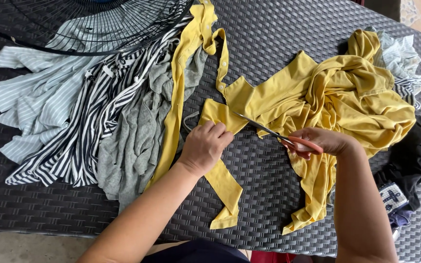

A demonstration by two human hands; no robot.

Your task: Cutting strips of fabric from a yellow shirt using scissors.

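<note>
The left hand [205, 146] pinches a fold of the yellow garment [327, 97], fingers closed on the cloth just where a long yellow strip [225, 187] hangs toward the near edge of the dark woven table [269, 29]. The right hand [325, 141] is wrapped around the orange handles of the scissors [274, 134], and the blades are parted and pointing left, tips right at the fabric beside the left knuckles.

Here is the worry: those blade tips sit very close to the left hand's fingers. If the cloth slackens or the grip slides right, a finger could meet the edge. The garment itself lies bunched in a heap on the right of the table, with several layers folded over one another, so the blades may well bite through a hidden layer underneath and spoil the line of the cut. The knit looks soft and stretchy; pulled unevenly, I judge it would wander and leave a ragged, tapering strip.

To the left lie earlier strips, well apart from the blades: a grey piece [137, 141], a black-and-white striped piece [88, 126], a pale striped piece [35, 102]. A wire fan grille [88, 34] rests on their far ends. Dark clothing [410, 156] hangs at the right edge, where a tug on the heap could push it off.
</note>
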